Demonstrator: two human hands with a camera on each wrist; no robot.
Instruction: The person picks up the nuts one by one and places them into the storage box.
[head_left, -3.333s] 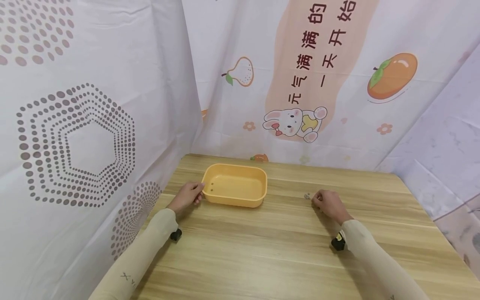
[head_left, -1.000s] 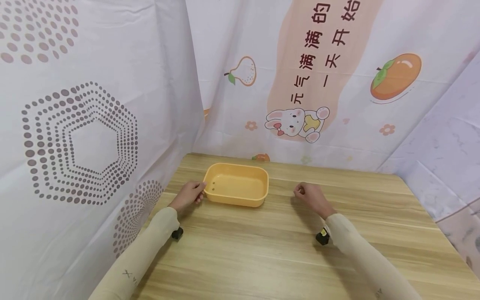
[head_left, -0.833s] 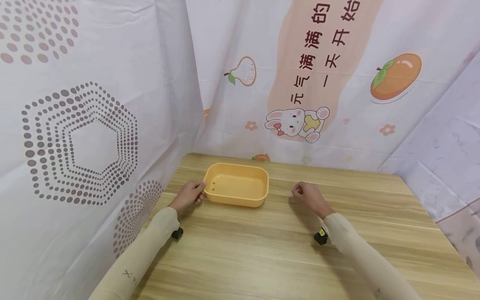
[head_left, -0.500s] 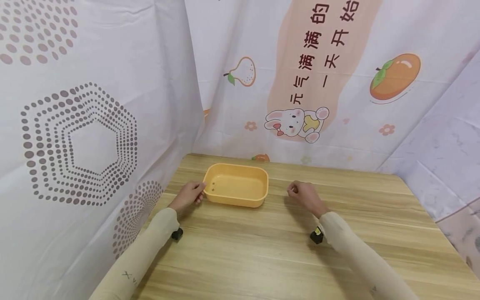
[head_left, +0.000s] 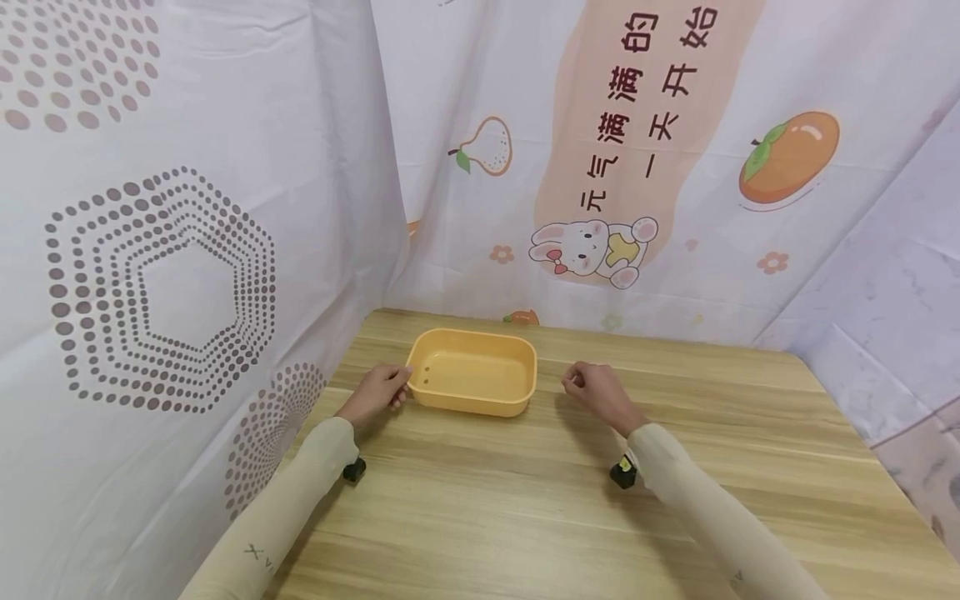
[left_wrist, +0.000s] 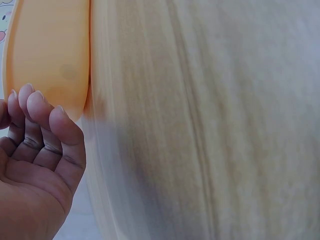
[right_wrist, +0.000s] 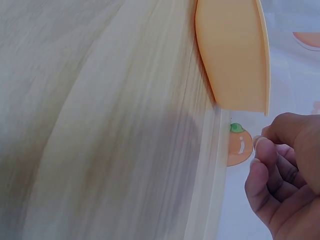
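A yellow plastic tray (head_left: 472, 407) stands on the wooden table, with two small dark spots in its left end. My left hand (head_left: 381, 390) grips the tray's left rim, thumb over the edge and fingers curled beneath, as the left wrist view shows from below. To the right of the tray, a short gap away, my right hand (head_left: 600, 395) hovers over the table. Its thumb and index fingertips are pinched together. The small grey pieces in this pinch are hidden by the fingers; in the right wrist view the tray's end wall (right_wrist: 232, 60) lies just beyond the fingertips.
The wooden table (head_left: 510, 500) reaches back to a printed cloth (head_left: 465, 250) hanging behind it. Another cloth (head_left: 202, 292) with dotted patterns hangs along the left side. A small black camera (head_left: 624, 472) sits under my right wrist and another (head_left: 355, 469) under the left.
The small grey pieces earlier on the table beside my right hand are no longer there. That hand has moved left towards the tray, fingers pinched. My left hand keeps its hold.
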